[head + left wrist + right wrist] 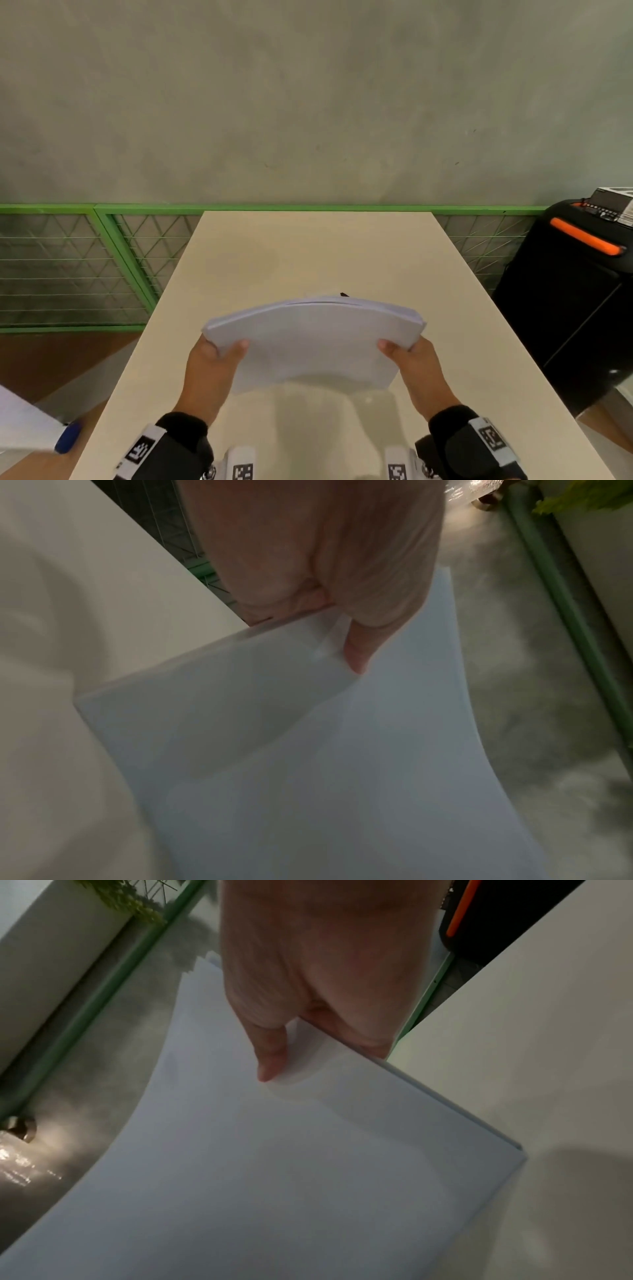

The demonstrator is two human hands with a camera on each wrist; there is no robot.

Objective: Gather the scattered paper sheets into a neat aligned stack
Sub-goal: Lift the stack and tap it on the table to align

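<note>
A stack of white paper sheets (313,342) is held above the beige table (308,253), bowed upward in the middle. My left hand (214,356) grips its left edge, thumb on top and fingers underneath. My right hand (412,358) grips the right edge the same way. In the left wrist view the left hand (329,574) pinches the paper stack (325,764) with the thumb lying on the top sheet. In the right wrist view the right hand (318,969) pinches the stack (274,1164), whose far edges fan slightly.
A black bin with an orange handle (582,291) stands to the right of the table. A green-framed mesh fence (78,263) runs behind it at the wall. A white sheet and a blue object (68,437) lie at the lower left.
</note>
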